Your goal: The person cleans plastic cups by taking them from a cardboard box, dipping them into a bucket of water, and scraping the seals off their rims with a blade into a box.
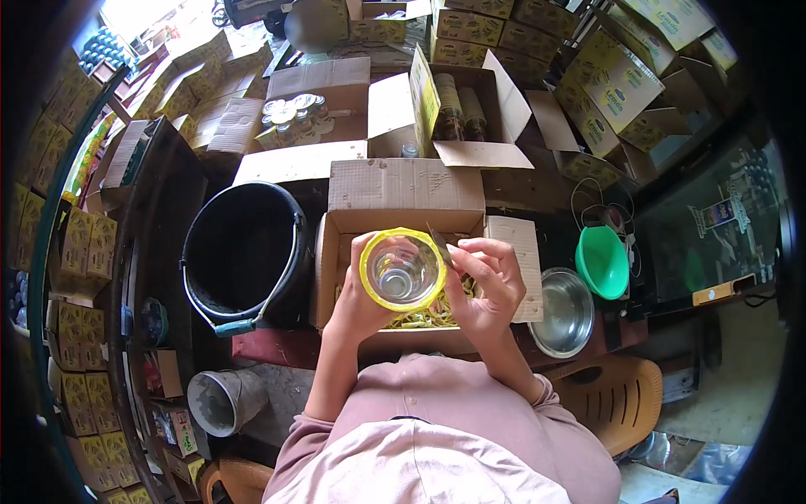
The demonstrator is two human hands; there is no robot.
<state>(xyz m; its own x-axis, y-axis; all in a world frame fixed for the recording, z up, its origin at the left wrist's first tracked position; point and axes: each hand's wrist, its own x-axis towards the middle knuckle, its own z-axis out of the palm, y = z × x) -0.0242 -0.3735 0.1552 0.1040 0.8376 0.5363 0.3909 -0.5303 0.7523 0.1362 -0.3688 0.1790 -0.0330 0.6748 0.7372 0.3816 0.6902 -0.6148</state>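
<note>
My left hand (pixel 354 294) is wrapped round a clear glass (pixel 400 273) with a yellow rim, its open mouth facing the camera. Between the fingers of my right hand (pixel 487 290) is a thin dark blade (pixel 440 245), close to the right side of the yellow rim. Both hands are above an open cardboard box (pixel 407 186). Yellow-green shreds (pixel 424 319) lie inside the box, partly hidden by the hands and the glass.
A black bucket (pixel 239 252) stands left of the box. On the right are a metal bowl (pixel 564 312) and a green bowl (pixel 602 261). Behind are open cartons, one with jars (pixel 294 118). A grey bucket (pixel 225 401) is lower left, a brown chair (pixel 613 399) lower right.
</note>
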